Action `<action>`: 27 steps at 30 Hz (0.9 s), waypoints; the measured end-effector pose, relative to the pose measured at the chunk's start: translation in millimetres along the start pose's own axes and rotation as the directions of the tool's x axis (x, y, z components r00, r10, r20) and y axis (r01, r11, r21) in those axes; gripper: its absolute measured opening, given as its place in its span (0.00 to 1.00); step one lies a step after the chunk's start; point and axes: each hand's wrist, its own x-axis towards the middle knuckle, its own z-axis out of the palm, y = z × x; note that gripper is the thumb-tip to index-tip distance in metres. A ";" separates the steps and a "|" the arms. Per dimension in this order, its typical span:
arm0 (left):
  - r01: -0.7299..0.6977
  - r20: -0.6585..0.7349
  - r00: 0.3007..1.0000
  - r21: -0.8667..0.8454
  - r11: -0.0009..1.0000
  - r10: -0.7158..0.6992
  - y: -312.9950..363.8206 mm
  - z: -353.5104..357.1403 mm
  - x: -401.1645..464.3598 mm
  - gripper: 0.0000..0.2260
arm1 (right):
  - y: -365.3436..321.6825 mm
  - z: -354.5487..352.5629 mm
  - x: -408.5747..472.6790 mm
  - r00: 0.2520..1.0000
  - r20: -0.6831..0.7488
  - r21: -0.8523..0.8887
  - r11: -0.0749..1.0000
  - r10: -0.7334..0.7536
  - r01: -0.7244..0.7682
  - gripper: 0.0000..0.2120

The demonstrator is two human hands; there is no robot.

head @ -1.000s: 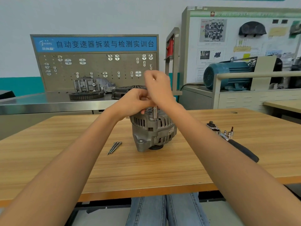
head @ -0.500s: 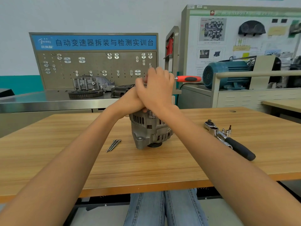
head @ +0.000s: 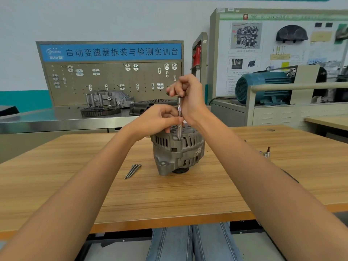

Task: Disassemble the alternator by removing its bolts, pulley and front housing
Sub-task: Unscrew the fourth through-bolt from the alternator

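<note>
the wooden table [head: 188, 194] fills the lower half of the view, and the grey alternator [head: 178, 150] stands on it just above centre, pulley end down. to its 9 o'clock, well apart, loose long bolts [head: 132, 171] lie bunched on the wood. the left hand [head: 158, 119] rests on the alternator's top at 10 o'clock, fingers curled and pinching the lower part of an upright socket driver shaft [head: 179, 119]. the right hand [head: 188, 97] grips the shaft's top end at 12 o'clock. the shaft's tip sits on the housing rim. at 3 o'clock, small sockets [head: 265, 152] stand near the right forearm.
</note>
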 end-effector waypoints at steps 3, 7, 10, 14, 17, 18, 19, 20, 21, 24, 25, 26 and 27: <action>-0.006 -0.022 1.000 -0.004 1.000 0.006 -0.2 0.0 -1.2 0.05 | 5.9 3.1 -3.5 0.995 -0.031 -0.355 0.932 -0.091 0.074 0.19; 0.010 -0.084 0.996 0.082 0.997 -0.003 0.5 0.1 -0.5 0.04 | 21.3 6.7 -15.3 0.899 0.077 -0.920 0.317 -0.430 0.231 0.07; 0.013 -0.121 0.993 0.160 0.987 0.006 2.3 2.4 1.8 0.09 | 26.4 13.1 -20.7 0.865 0.059 -0.997 -0.079 -0.498 0.023 0.12; -0.033 -0.145 0.988 0.116 0.993 0.049 3.8 3.4 -0.4 0.09 | 26.2 17.4 -21.5 0.859 0.071 -0.994 -0.107 -0.507 0.019 0.15; -0.030 -0.138 0.989 0.115 0.993 0.046 4.8 4.0 -2.8 0.09 | 26.3 14.7 -20.6 0.845 0.086 -0.996 -0.069 -0.527 0.058 0.14; -0.038 -0.132 0.990 0.114 0.993 0.053 5.3 3.9 -3.2 0.08 | 26.9 14.6 -20.3 0.838 0.083 -0.997 -0.042 -0.539 0.071 0.14; -0.044 -0.127 0.990 0.112 0.993 0.058 5.5 3.7 -3.3 0.08 | 27.1 14.7 -19.9 0.831 0.076 -0.996 -0.007 -0.552 0.086 0.13; -0.048 -0.120 0.991 0.106 0.993 0.061 5.6 3.5 -3.2 0.09 | 27.0 14.9 -19.6 0.824 0.069 -0.993 0.038 -0.562 0.109 0.12; -0.048 -0.110 0.992 0.101 0.994 0.059 5.4 3.3 -3.1 0.09 | 26.6 15.1 -18.6 0.821 0.060 -0.985 0.097 -0.568 0.140 0.11; -0.015 -0.082 0.996 0.064 0.998 0.021 3.3 3.7 -2.3 0.06 | 21.1 14.4 -13.7 0.862 0.010 -0.890 0.388 -0.507 0.239 0.12; -0.003 -0.079 0.997 0.054 0.999 0.007 2.5 3.9 -2.0 0.06 | 18.0 12.8 -11.6 0.893 -0.013 -0.813 0.525 -0.449 0.252 0.15; 0.002 -0.071 0.997 0.044 0.999 0.001 1.8 4.3 -1.7 0.07 | 13.7 11.4 -10.2 0.925 -0.044 -0.706 0.667 -0.377 0.238 0.17; -0.001 -0.058 0.998 0.028 1.000 0.003 1.4 4.7 -1.5 0.07 | 9.6 10.0 -8.8 0.953 -0.071 -0.585 0.787 -0.294 0.199 0.18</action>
